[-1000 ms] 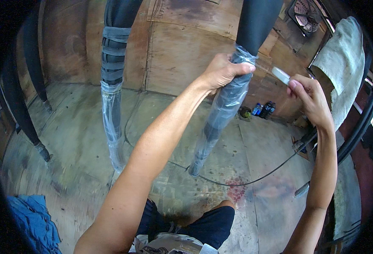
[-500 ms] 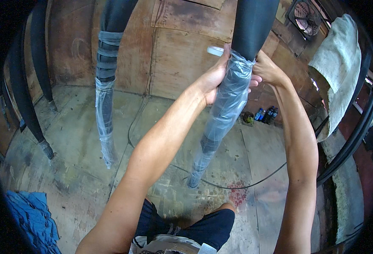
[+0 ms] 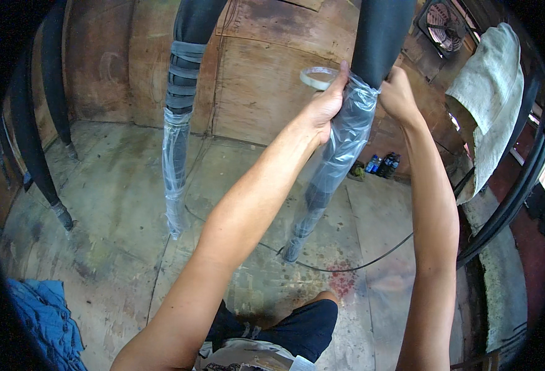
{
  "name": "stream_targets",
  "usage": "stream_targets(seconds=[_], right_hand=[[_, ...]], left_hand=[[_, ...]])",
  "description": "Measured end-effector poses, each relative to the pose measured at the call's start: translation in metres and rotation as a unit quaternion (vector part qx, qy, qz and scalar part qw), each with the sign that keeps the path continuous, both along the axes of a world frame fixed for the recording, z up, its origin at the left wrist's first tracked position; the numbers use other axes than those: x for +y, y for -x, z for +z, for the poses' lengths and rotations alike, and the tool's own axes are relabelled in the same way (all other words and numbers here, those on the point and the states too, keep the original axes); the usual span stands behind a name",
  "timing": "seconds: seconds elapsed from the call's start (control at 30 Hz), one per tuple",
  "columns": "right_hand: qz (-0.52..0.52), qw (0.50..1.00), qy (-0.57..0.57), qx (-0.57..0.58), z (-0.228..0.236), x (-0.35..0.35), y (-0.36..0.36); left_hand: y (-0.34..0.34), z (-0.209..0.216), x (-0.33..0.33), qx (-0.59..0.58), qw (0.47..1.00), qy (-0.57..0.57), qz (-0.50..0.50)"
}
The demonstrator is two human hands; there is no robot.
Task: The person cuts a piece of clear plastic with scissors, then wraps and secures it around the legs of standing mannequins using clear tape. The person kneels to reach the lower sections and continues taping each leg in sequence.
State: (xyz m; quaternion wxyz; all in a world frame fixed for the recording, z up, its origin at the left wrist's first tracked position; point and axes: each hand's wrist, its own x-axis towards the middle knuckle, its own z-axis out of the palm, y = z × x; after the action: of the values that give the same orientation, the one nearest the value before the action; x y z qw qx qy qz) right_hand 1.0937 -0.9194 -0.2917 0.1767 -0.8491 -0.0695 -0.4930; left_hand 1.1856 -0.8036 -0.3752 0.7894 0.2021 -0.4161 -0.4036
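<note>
A thick black cable (image 3: 381, 40) hangs in front of me, its lower length covered by a clear plastic sleeve (image 3: 350, 127) gathered at the top edge. My left hand (image 3: 329, 106) is closed round the sleeve's upper part from the left, thumb pointing up and fingers hidden behind. Beside that thumb a roll of clear tape (image 3: 314, 82) juts out to the left; what supports it is hidden. On the cable's right side, at the height of the sleeve's gathered edge, my right hand (image 3: 399, 96) is closed, and what its fingers pinch cannot be made out.
To the left hangs another cable (image 3: 183, 68), banded and plastic-covered below. Further black cables (image 3: 32, 136) hang at far left. A blue cloth (image 3: 43, 321) lies at lower left. Several bottles (image 3: 384, 166) stand by the wall, below a fan (image 3: 444, 28). A pale cloth (image 3: 489, 93) hangs at right.
My right hand has drawn in behind the cable's right side, its fingers no longer spread below. The tape roll has turned to show its ring. The view has shifted slightly.
</note>
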Motion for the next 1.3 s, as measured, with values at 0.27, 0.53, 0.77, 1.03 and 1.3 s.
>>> stream_targets(seconds=[0.27, 0.53, 0.77, 1.03, 1.3], right_hand=[[-0.087, 0.973, 0.196, -0.081, 0.027, 0.113, 0.014], [-0.205, 0.863, 0.293, 0.358, 0.035, 0.151, -0.031], [-0.008, 0.914, 0.322, 0.246, 0.001, 0.118, 0.046], [-0.031, 0.924, 0.013, 0.380, 0.013, 0.002, 0.114], [0.110, 0.940, 0.102, 0.307, 0.006, -0.053, 0.027]], left_hand=[[0.016, -0.010, -0.019, -0.016, 0.945, 0.107, 0.308], [0.010, -0.016, -0.031, -0.166, 0.821, 0.123, 0.532], [0.003, -0.025, -0.014, -0.281, 0.872, 0.080, 0.393], [0.014, -0.013, 0.024, -0.227, 0.963, -0.036, 0.144], [0.039, -0.014, 0.020, -0.163, 0.980, -0.038, 0.104]])
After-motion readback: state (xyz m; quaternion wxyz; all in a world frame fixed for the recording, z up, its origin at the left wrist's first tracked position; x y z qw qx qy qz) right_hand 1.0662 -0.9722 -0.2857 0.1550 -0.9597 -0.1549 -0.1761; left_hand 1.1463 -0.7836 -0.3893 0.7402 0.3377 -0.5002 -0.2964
